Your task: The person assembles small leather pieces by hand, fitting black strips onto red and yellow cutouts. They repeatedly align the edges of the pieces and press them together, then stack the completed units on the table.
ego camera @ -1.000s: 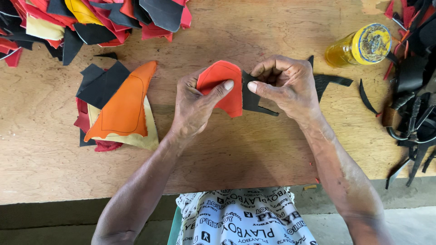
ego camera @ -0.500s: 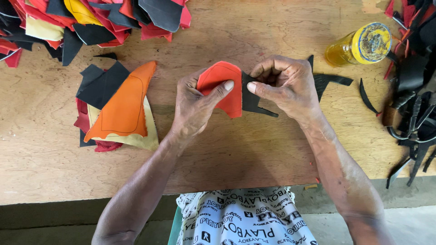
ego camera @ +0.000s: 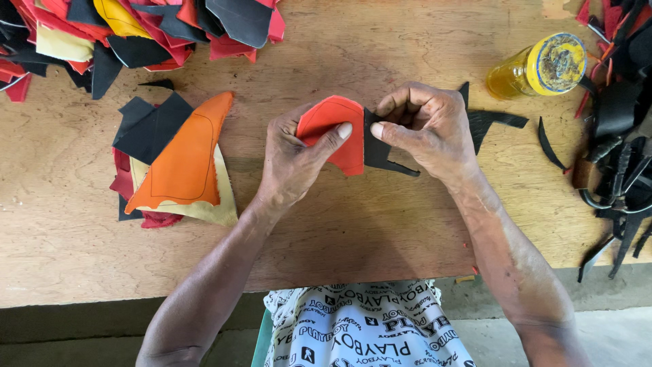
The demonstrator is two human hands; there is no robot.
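Both hands are pinched shut: left hand grips the red-orange piece under its thumb, right hand nips the black piece touching its right edge, both held just above the desk mid-scene. Risk, judged: thumb-only grip lets the overlap slide, misaligning the edges. The yellow bottle, lying far right, could roll if nudged.

Curved red-orange piece overlaps a black piece — both held above the table.

One package only: a yellow bottle lying on its side at the table's far right (its round cap looks grimy), seemingly unlabelled.
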